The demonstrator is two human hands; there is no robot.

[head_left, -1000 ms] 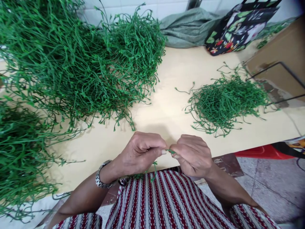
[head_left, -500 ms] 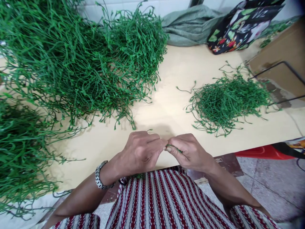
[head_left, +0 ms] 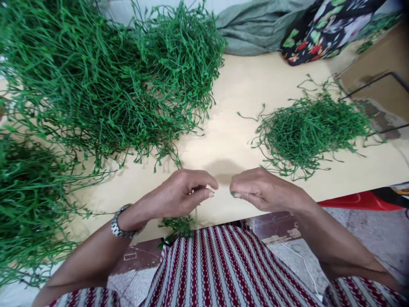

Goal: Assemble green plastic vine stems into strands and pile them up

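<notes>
Right hand (head_left: 262, 194): grip narrow, thumb and forefinger pinched on a small green plastic stem piece (head_left: 232, 194), only its tip showing at the fingertips. Left hand (head_left: 179, 196): fingers curled, thumb near forefinger; a thin strand seems to run down from it to a small tuft of green stems (head_left: 179, 225) at the counter edge, but whether the grip closes on it cannot be told.

Change: half a second ago the two hands met, fingertips touching around one stem; now they are apart, a gap between them. Judgement: the stem has been pulled in two or separated.

Beyond the hands, on the pale yellow counter (head_left: 230, 140): small heap of short green stems (head_left: 309, 130) right of them; large tangled pile of long green plastic stems (head_left: 96, 81) left and behind.
</notes>
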